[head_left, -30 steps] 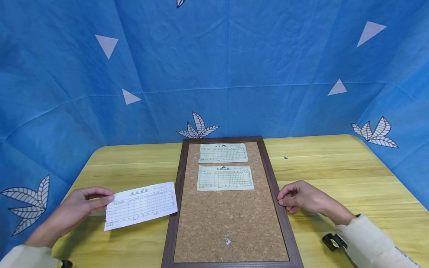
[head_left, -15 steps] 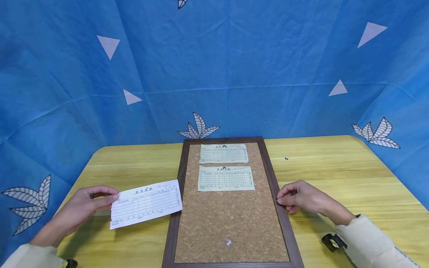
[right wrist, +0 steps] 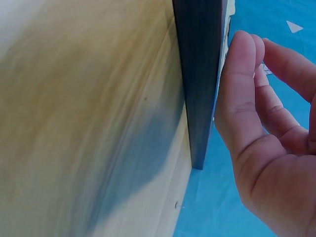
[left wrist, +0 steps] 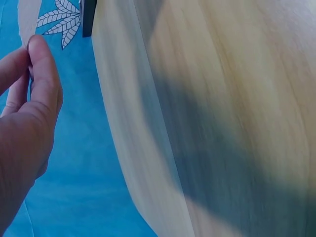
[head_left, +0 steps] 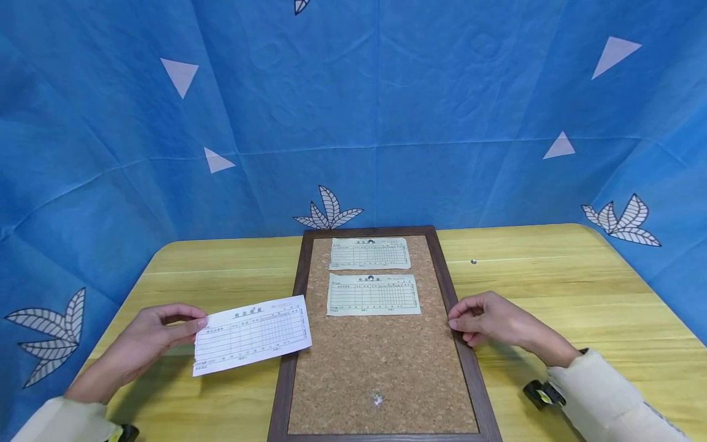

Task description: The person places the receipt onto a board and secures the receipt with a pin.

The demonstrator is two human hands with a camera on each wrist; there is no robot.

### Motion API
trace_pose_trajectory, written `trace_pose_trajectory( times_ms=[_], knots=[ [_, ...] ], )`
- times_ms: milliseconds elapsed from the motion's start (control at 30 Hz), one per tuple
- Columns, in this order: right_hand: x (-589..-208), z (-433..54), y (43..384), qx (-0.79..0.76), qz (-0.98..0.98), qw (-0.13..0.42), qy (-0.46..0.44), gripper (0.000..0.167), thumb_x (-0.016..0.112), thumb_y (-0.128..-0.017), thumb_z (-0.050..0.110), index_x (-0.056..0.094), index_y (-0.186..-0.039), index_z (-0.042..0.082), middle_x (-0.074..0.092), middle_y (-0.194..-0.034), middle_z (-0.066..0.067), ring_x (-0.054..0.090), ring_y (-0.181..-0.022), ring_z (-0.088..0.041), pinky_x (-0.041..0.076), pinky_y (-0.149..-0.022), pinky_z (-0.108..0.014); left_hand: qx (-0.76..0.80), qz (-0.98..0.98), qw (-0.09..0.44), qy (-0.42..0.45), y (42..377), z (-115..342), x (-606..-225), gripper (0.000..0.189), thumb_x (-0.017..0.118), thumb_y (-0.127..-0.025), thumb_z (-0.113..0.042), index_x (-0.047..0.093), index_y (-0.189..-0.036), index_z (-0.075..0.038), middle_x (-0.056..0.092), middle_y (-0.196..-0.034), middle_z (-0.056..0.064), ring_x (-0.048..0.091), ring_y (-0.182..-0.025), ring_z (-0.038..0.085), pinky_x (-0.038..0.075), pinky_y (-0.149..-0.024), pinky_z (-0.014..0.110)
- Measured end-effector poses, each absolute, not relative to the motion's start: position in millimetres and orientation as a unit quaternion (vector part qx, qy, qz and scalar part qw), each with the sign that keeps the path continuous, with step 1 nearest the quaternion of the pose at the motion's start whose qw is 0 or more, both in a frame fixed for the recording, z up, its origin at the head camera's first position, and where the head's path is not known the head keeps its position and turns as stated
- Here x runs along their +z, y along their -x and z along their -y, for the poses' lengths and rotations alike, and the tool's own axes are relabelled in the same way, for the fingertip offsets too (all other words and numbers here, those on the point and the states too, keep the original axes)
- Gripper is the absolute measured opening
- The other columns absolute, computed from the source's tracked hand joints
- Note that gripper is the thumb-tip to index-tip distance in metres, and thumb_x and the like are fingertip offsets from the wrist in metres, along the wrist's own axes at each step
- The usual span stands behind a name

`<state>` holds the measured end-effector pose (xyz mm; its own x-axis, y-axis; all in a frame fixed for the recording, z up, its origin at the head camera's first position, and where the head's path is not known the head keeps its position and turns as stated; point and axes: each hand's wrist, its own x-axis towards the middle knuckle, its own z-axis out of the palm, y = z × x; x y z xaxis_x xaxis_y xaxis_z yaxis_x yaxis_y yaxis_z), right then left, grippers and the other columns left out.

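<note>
In the head view my left hand (head_left: 153, 342) pinches the left edge of a white printed receipt slip (head_left: 253, 336), tilted above the table. The slip's right end overlaps the left frame of a cork board (head_left: 331, 374). The left wrist view catches only a sliver of the slip (left wrist: 28, 19) beyond the fingertips. My right hand (head_left: 491, 322) is at the board's right frame, thumb and forefinger tips together. I cannot see anything between them in the right wrist view, though their contact surfaces are hidden. Two pale green slips (head_left: 370, 253) are pinned on the upper board, one above the other.
A silver thumbtack (head_left: 473, 261) lies on the wooden table (head_left: 530, 264) right of the board. Something small and shiny (head_left: 377, 399), too blurred to name, is on the lower cork. Blue patterned cloth (head_left: 420, 123) hangs behind the table and at both sides.
My left hand has carried the white slip rightward, so its end now overlaps the cork board. My right hand has shifted slightly left and up, onto the board's right frame.
</note>
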<state>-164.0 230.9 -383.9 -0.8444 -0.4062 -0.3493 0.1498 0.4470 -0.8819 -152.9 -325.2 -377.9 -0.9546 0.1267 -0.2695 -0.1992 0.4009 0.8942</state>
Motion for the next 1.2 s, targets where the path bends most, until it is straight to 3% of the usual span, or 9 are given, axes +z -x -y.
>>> trace_pose_trajectory(
  times_ms=[1200],
  knots=[
    [-373.5,-188.3,169.8,-0.526,-0.803,0.249,0.125,0.024,0.066,-0.096,0.011,0.065,-0.107,-0.01,0.066,-0.086,-0.013,0.066,-0.076,-0.021,0.059,-0.07,-0.037,0.557,-0.819,0.14,0.003,157.9,293.4,-370.7,0.031,0.066,-0.097,-0.011,0.061,-0.116,0.014,0.067,-0.106,0.013,0.068,-0.089,0.018,0.057,-0.08,0.032]
  ],
)
